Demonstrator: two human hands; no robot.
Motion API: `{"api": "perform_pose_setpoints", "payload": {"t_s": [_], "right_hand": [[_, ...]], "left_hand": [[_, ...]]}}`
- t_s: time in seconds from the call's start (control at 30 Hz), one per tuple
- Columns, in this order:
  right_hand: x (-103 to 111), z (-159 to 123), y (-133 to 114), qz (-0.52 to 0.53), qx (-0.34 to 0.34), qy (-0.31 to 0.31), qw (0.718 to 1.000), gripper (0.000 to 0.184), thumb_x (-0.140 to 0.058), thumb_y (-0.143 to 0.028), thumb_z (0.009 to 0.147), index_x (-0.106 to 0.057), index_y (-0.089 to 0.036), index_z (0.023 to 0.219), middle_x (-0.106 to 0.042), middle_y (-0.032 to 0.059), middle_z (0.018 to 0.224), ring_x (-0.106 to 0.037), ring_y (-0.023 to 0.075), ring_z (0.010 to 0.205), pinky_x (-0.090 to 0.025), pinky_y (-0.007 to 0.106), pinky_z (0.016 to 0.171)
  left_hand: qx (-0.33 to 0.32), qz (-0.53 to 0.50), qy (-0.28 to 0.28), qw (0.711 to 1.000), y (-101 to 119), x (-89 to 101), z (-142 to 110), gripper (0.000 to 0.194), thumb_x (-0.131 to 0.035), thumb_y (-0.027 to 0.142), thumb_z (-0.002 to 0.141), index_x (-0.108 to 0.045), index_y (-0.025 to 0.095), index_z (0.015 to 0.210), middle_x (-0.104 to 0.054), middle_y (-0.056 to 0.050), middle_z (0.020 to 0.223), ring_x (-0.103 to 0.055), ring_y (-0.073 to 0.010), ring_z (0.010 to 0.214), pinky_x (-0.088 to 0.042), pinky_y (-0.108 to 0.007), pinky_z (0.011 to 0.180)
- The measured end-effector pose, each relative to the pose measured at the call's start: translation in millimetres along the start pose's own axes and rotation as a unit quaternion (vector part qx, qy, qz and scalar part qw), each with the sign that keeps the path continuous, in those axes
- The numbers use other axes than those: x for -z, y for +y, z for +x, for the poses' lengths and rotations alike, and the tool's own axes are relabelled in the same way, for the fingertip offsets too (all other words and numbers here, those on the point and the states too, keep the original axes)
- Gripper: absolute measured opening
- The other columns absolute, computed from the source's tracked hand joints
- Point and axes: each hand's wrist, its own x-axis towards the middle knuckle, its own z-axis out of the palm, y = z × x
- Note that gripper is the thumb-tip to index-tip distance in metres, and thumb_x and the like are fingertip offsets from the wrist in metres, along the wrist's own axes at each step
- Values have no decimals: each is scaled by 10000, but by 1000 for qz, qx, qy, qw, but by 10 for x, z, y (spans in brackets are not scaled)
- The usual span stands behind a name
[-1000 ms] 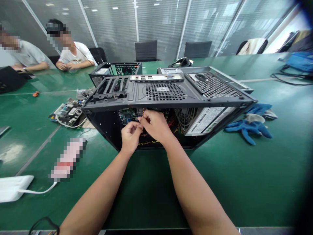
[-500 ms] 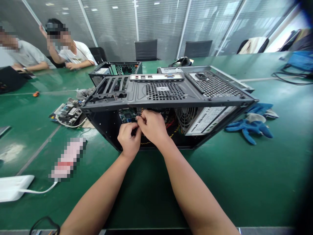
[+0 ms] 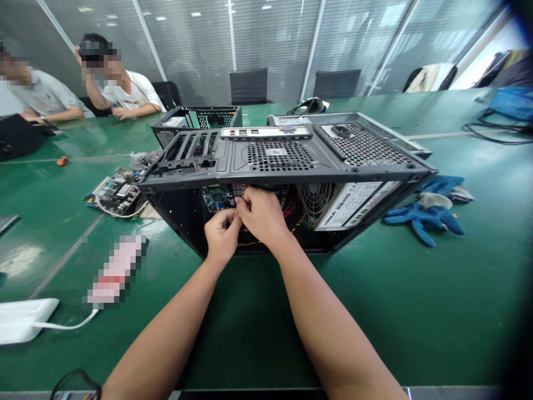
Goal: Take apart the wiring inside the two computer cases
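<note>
co-worker's hand (image 3: 78, 55) | raised from table (image 3: 375, 311) | now beside black headgear (image 3: 92, 50)

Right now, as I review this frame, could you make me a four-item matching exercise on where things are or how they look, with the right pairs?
Things:
1. Right hand
2. Fan
3. Gloves
4. Loose circuit board

Places or looks:
A. Blue, on the table right of the case
B. On the table, left of the case
C. Inside the case, behind a grille
D. Fingers close to the left hand

Pairs: 1-D, 2-C, 3-A, 4-B
</note>
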Motion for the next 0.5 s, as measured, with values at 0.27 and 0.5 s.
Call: {"api": "perform_pose_setpoints", "payload": {"t_s": [0.27, 0.5], "right_hand": [[94, 5, 4, 138, 26, -64, 988, 350, -526, -243, 921, -366, -215, 612, -481, -38, 592, -436, 109, 583, -296, 270, 597], [106, 14, 58, 206, 12, -104, 973, 300, -501, -294, 927, -491, -198, 643, -523, -35, 593, -483, 117, 596, -322, 265, 594]], "left_hand": [[281, -360, -127, 880, 71, -11, 70, 369, -926, 360, 520, -638, 184, 669, -551, 45, 591, -492, -69, 549, -468, -227, 595], [278, -365, -141, 878, 78, -33, 76, 439, -913, 397, 548, -536, 182, 612, -464, 51, 580, -442, -74, 566, -447, -241, 603]]}}
